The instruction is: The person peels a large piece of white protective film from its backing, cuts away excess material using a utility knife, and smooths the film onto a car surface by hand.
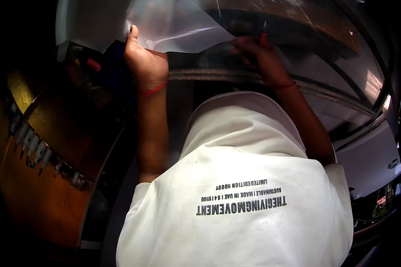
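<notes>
Toward the top of the frame, a thin, translucent, whitish plastic film sheet [173,26] is held up by its lower left edge, pinched in the closed left hand [145,62], which wears a red thread band at the wrist. Just right of it, the right hand [260,58] is closed around a slim red-and-black tool [263,33], its tip pointing up at the large curved pane of glass [334,66] near the film's loose corner. A grey trim strip [236,76] is seen running below both hands.

As a judgement, the film could be creased or torn if it is pulled too sharply from the single pinched edge. The glass or the film could be scratched if the tool's tip is pressed at a steep angle. The peeled flap could also fold back on itself and stick.
</notes>
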The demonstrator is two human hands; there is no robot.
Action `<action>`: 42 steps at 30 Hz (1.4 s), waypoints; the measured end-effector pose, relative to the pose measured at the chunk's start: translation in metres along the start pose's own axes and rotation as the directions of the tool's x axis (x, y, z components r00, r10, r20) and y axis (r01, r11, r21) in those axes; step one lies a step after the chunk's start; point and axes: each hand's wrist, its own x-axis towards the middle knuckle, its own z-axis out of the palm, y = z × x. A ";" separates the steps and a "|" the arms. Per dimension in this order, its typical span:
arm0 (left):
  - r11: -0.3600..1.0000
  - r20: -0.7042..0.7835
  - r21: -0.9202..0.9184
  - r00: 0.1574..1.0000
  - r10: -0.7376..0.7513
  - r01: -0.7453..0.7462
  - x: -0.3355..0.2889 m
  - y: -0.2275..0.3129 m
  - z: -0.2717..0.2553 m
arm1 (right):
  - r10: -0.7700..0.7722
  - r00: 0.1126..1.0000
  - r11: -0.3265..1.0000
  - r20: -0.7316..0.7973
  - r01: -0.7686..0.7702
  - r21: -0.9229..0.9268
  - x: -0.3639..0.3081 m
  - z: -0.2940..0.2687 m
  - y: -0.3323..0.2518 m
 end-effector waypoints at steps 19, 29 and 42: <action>0.998 -0.034 -0.060 0.999 0.022 -0.024 0.001 -0.011 -0.003 | -0.641 0.587 -0.549 0.495 0.101 -0.830 0.080 -0.224 -0.180; 0.995 0.049 -0.098 0.999 0.001 0.004 0.000 -0.032 -0.017 | -0.650 0.637 -0.409 0.415 0.167 -0.897 0.046 -0.223 -0.185; 0.977 0.122 -0.212 0.993 -0.004 0.030 0.015 -0.076 -0.010 | -0.565 0.576 -0.739 0.590 -0.036 -0.673 0.014 -0.171 -0.182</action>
